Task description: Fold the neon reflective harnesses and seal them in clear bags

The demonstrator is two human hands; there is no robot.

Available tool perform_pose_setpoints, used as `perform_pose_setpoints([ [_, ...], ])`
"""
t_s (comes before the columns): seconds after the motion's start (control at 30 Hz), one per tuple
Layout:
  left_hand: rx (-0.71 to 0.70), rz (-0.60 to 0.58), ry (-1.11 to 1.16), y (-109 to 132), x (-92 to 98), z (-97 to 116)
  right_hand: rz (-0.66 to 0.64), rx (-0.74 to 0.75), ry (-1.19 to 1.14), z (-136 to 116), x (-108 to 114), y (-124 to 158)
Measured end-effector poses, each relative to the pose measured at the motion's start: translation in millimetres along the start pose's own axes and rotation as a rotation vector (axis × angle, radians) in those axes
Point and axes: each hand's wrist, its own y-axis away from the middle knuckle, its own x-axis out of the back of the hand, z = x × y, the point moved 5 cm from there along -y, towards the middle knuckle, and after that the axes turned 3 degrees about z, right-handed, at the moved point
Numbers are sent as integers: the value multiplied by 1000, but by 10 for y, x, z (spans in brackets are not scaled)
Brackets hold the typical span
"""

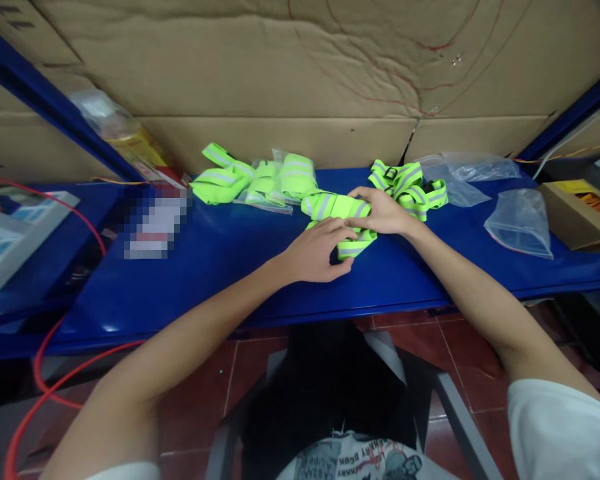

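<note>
A neon yellow-green reflective strap (325, 205) with silver stripes lies bunched on the blue shelf, under both hands. My left hand (316, 253) curls its fingers round the near side of it. From the right, my right hand (380, 212) grips the same strap, its fingers over the far edge and thumb close to my left fingers. Just behind to the right sits another reflective strap (410, 187) with black buckles. To the left, a folded strap in a clear bag (296, 175) rests beside more yellow-green straps (223, 179).
Clear plastic bags (520, 220) lie on the right, next to an open cardboard box (580, 217). A bottle with a yellow label (125, 137) leans at the back left. A red hose (43, 360) runs down the left. Cardboard (280, 67) backs the blue shelf (220, 273).
</note>
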Motion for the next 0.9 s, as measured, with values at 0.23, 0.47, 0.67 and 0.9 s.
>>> perform_pose_setpoints([
  [0.23,-332,-75,-211,45,94,123,15,-50,-76,47,27,0],
  [0.47,-395,68,-424,67,152,321,53,-156,-172,120,-10,-9],
  [0.67,-325,132,-360,89,168,240,91,-168,-209,127,-34,-8],
  [0.9,-282,138,-201,101,165,103,90,83,-48,25,59,22],
])
